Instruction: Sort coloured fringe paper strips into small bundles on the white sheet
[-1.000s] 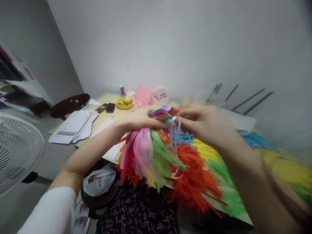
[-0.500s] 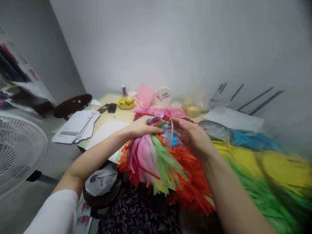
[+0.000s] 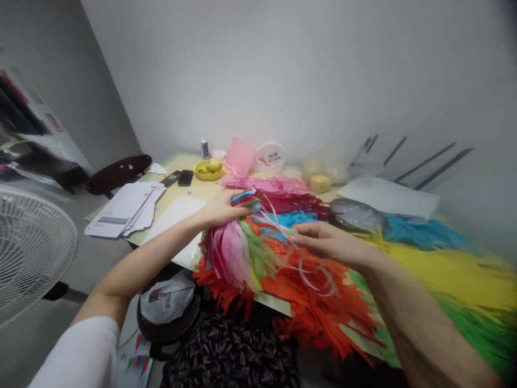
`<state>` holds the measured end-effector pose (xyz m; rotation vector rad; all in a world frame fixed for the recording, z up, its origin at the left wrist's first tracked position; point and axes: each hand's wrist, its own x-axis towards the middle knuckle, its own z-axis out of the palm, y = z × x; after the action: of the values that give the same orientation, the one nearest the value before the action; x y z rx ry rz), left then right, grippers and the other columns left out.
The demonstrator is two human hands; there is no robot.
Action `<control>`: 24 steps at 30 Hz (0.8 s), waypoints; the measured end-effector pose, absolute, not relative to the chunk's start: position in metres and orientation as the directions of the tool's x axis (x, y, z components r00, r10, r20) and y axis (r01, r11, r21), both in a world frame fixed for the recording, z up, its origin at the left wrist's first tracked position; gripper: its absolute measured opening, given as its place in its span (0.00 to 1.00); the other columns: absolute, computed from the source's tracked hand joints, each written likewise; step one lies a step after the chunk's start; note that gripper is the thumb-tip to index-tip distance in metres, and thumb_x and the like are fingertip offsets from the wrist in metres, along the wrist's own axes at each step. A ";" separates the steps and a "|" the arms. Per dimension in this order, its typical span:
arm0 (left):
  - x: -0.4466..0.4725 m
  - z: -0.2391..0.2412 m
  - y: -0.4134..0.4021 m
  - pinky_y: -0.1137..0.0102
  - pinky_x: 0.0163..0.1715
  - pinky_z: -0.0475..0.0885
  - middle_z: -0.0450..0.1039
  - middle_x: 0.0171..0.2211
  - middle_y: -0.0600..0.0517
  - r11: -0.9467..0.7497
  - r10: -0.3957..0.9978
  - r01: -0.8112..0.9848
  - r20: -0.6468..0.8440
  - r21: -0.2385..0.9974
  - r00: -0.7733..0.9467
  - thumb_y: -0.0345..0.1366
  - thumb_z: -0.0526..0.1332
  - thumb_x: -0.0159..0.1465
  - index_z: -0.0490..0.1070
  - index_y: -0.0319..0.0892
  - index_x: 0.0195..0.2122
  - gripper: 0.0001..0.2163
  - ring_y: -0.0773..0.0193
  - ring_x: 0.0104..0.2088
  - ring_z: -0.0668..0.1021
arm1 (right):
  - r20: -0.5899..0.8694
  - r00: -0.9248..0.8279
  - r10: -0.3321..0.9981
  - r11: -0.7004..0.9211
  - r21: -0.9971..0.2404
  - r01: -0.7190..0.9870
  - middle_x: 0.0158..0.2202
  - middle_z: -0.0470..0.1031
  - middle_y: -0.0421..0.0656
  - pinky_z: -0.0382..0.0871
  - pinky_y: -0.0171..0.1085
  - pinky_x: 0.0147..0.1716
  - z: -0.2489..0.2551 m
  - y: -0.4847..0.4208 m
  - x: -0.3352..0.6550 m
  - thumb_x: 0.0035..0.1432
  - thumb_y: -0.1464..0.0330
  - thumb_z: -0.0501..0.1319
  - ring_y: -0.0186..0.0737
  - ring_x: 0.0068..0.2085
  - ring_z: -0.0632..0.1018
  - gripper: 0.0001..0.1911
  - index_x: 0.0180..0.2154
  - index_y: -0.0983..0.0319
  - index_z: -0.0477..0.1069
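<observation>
My left hand [image 3: 226,209] is closed round the gathered top of a multicoloured paper tassel [image 3: 231,250], whose pink, green and yellow strips hang down over the table edge. A thin white ribbon [image 3: 271,215] runs from the tassel's top across to my right hand [image 3: 323,241], which pinches it between thumb and fingers. The ribbon's loose end curls over a heap of orange fringed paper [image 3: 311,291]. Behind the hands lie blue fringe [image 3: 293,217], dark red fringe [image 3: 283,201] and pink fringe [image 3: 278,185].
Yellow fringe [image 3: 440,269] and green fringe [image 3: 476,323] spread on the right. Papers [image 3: 125,209], a phone [image 3: 186,178] and a yellow dish [image 3: 209,173] of fruit are on the table's left. A white fan [image 3: 32,253] stands left, near a stool with a plastic bag [image 3: 167,297].
My right hand has moved right and down, away from my left hand, drawing the white ribbon out. My left hand has shifted slightly left with the tassel.
</observation>
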<state>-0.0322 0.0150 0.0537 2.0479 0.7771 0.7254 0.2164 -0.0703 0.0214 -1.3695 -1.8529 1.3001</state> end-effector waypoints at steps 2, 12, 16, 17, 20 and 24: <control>-0.035 0.050 0.021 0.70 0.40 0.69 0.75 0.33 0.53 -0.550 0.737 0.315 0.272 0.774 0.619 0.34 0.63 0.58 0.72 0.38 0.35 0.06 0.63 0.34 0.75 | -0.175 -0.365 0.914 0.042 -0.856 0.516 0.21 0.53 0.33 0.48 0.32 0.20 0.022 -0.072 0.222 0.52 0.40 0.59 0.29 0.22 0.55 0.29 0.27 0.61 0.65; 0.002 0.023 0.036 0.58 0.44 0.69 0.74 0.42 0.33 -0.680 0.700 0.733 0.318 0.023 0.639 0.27 0.51 0.64 0.68 0.31 0.46 0.12 0.47 0.44 0.77 | 0.185 -0.349 0.919 0.387 -0.243 0.889 0.20 0.66 0.40 0.50 0.36 0.22 0.071 -0.103 0.173 0.64 0.55 0.49 0.36 0.20 0.63 0.18 0.27 0.57 0.63; 0.022 0.005 0.002 0.61 0.44 0.70 0.74 0.42 0.37 -0.912 0.396 0.358 0.210 0.199 0.894 0.27 0.53 0.62 0.70 0.38 0.41 0.09 0.51 0.43 0.76 | 0.382 -0.267 0.885 0.344 -0.149 0.927 0.22 0.69 0.42 0.53 0.36 0.24 0.080 -0.064 0.188 0.63 0.57 0.50 0.39 0.23 0.66 0.15 0.29 0.57 0.66; 0.020 0.004 -0.005 0.63 0.44 0.70 0.74 0.43 0.39 -0.925 0.316 0.249 0.213 0.288 0.925 0.27 0.54 0.62 0.69 0.40 0.41 0.09 0.53 0.43 0.76 | 0.414 -0.219 0.883 0.321 -0.194 0.927 0.23 0.70 0.43 0.56 0.36 0.25 0.072 -0.055 0.197 0.63 0.57 0.49 0.40 0.24 0.69 0.16 0.29 0.58 0.66; -0.002 0.009 -0.012 0.66 0.41 0.71 0.73 0.40 0.45 -0.806 0.357 0.162 0.248 0.570 0.900 0.33 0.55 0.63 0.66 0.41 0.41 0.06 0.58 0.40 0.75 | 0.337 -0.179 0.924 0.300 -0.353 0.886 0.23 0.72 0.42 0.63 0.35 0.28 0.032 -0.048 0.216 0.64 0.56 0.47 0.40 0.26 0.73 0.18 0.27 0.57 0.64; -0.032 0.016 -0.002 0.69 0.41 0.71 0.69 0.35 0.53 -0.523 0.680 0.308 0.171 0.794 0.713 0.36 0.55 0.63 0.64 0.41 0.40 0.06 0.63 0.38 0.74 | 0.224 -0.291 0.930 0.342 -0.237 0.909 0.22 0.73 0.41 0.63 0.34 0.25 -0.008 -0.089 0.193 0.67 0.62 0.46 0.39 0.24 0.74 0.17 0.29 0.57 0.65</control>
<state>-0.0320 -0.0015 0.0161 2.1344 0.7480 0.6056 0.1934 -0.0894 -0.0078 -1.6346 -2.2911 0.0912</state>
